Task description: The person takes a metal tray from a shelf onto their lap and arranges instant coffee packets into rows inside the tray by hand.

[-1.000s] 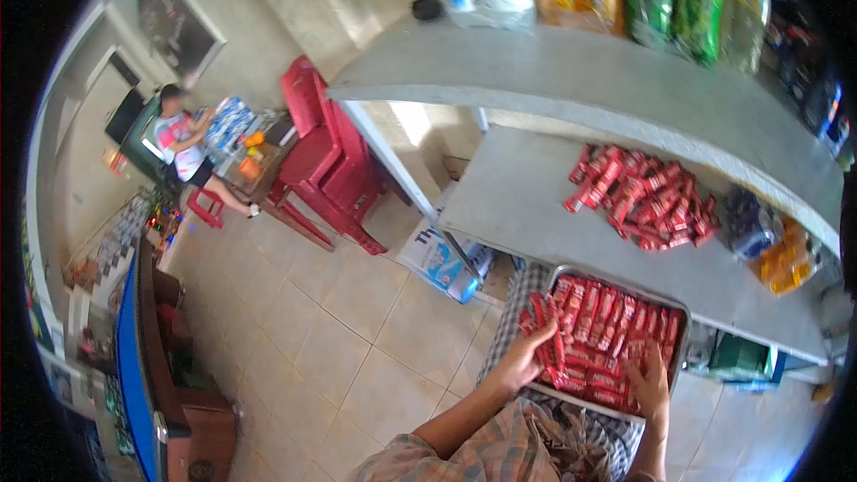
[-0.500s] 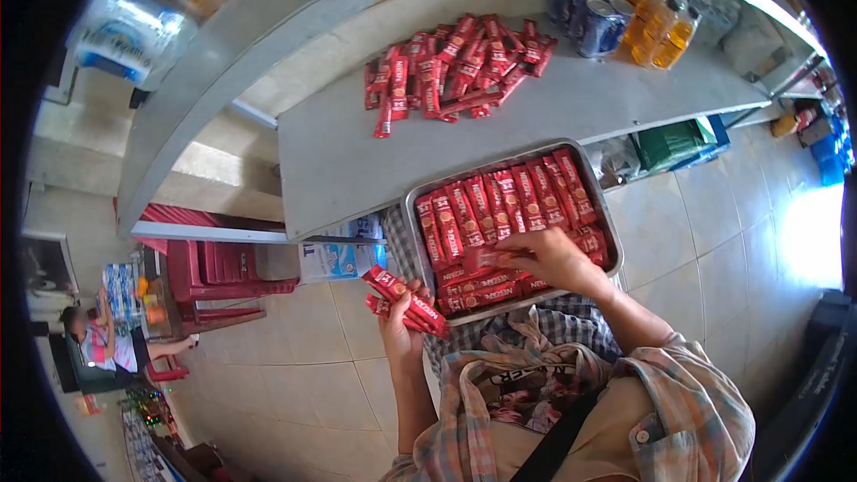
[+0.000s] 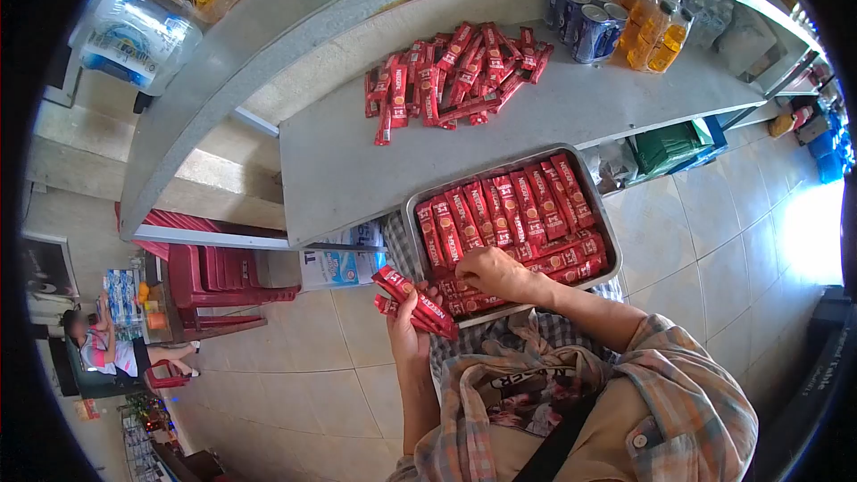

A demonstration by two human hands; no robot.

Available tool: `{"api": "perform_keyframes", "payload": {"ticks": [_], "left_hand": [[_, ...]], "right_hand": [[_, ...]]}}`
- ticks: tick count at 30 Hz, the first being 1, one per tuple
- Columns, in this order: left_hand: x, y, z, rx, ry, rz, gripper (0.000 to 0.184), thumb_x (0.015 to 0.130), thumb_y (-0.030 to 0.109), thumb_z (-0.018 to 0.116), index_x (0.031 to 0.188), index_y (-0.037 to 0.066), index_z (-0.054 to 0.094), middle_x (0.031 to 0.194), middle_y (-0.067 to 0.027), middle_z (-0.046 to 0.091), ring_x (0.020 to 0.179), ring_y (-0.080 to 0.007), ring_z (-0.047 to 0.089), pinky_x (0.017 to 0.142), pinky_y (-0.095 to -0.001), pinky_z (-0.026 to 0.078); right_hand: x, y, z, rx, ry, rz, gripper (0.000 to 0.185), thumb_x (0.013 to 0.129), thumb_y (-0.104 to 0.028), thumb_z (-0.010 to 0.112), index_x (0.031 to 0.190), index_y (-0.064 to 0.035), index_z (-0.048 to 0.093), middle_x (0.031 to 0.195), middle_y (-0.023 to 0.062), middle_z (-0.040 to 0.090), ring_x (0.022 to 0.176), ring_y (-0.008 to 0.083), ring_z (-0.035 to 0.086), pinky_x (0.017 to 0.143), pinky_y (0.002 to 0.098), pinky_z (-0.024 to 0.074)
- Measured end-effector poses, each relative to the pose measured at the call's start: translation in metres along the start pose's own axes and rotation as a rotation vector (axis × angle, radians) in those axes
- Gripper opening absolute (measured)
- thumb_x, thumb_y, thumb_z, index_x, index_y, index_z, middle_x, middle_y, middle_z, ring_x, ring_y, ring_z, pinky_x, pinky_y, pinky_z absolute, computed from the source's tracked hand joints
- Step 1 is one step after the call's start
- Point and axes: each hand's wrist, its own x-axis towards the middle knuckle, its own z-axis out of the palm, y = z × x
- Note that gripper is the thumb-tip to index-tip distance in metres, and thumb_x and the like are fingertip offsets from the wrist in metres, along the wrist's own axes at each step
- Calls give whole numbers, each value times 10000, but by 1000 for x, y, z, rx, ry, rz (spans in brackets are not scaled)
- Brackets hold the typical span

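A metal tray (image 3: 608, 236) rests on a checkered cloth, holding red coffee sachets (image 3: 509, 205) in a long upright row with others lying crosswise along its near side. My left hand (image 3: 411, 323) is closed round several red sachets (image 3: 418, 304) just off the tray's near left corner. Over the crosswise sachets is my right hand (image 3: 496, 274), its fingers curled and pointing down; whatever they hold, if anything, is hidden. A loose heap of red sachets (image 3: 460, 76) lies on the grey shelf behind the tray.
Blue cans (image 3: 591, 29) and orange bottles (image 3: 661, 38) stand on the grey shelf (image 3: 348, 174). An upper shelf with bottles curves overhead. Red chairs (image 3: 210, 272) are at the left, near a seated person (image 3: 112, 348). Under the shelf lies a green package (image 3: 669, 147).
The view has swung round, bringing the tray nearer the middle. Since half a second ago, my right hand has moved left over the tray, and its fingers have curled in. My left hand still holds sachets.
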Motion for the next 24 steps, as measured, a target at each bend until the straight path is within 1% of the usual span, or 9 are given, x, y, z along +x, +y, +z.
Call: {"api": "perform_keyframes", "payload": {"ticks": [5,9,12,13,16,18,21,22,24], "left_hand": [[0,0,8,-26,-35,53,273,869,10,590,1131,25,516,1028,-120,611,944,-255,629,842,-409,531],[-1,-9,21,-12,-3,81,247,853,7,623,1085,49,550,1013,-58,615,932,-184,618,823,-330,508],[3,-25,24,-33,-29,5,267,845,10,638,1093,66,556,1026,-38,618,906,-161,613,801,-323,506],[1,-26,29,9,-62,-34,249,893,62,592,1135,72,535,1070,-50,601,987,-168,591,866,-350,481],[-6,-19,48,-89,-75,-36,262,883,44,603,1138,71,546,1021,-36,622,912,-142,606,816,-335,503],[-8,-11,50,-79,-82,-10,256,920,88,560,1170,48,519,1068,-79,608,975,-182,595,845,-373,509],[-4,-12,28,-84,-14,52,307,939,130,534,1218,21,469,1149,-134,571,1033,-229,577,872,-402,508],[-2,-13,21,-94,-35,32,311,944,141,524,1224,18,464,1167,-141,562,1051,-241,572,886,-411,502],[3,-15,12,-113,-54,38,323,954,163,503,1235,13,453,1204,-157,543,1087,-265,561,914,-429,489]], "right_hand": [[-2,-2,-6,89,291,-140,128,778,-81,665,886,-12,659,844,143,651,788,299,638,689,380,516],[-13,-21,-32,235,111,60,230,802,-146,690,992,-20,660,924,125,671,841,222,660,718,327,526],[-16,-44,-39,380,18,102,301,791,-158,704,1055,-26,644,949,129,673,868,195,661,743,325,528],[-16,-45,-40,289,10,111,360,774,-161,724,1098,-37,629,940,123,675,849,185,665,735,331,531],[-18,-33,-47,227,53,154,354,768,-147,730,1092,-40,635,926,116,676,817,184,668,718,315,531],[-17,-26,-53,357,198,175,321,779,-136,718,1074,-34,643,900,114,674,790,183,662,697,303,523],[-13,-15,-65,82,246,73,298,791,-138,701,1049,-2,642,933,142,670,830,250,653,741,326,501],[-10,-3,-58,32,211,61,271,787,-152,671,1046,-75,671,918,144,651,827,302,631,722,377,499],[-8,30,-40,-264,-15,1,269,779,-143,659,1044,-101,674,1028,127,620,958,300,579,806,389,466]]}}
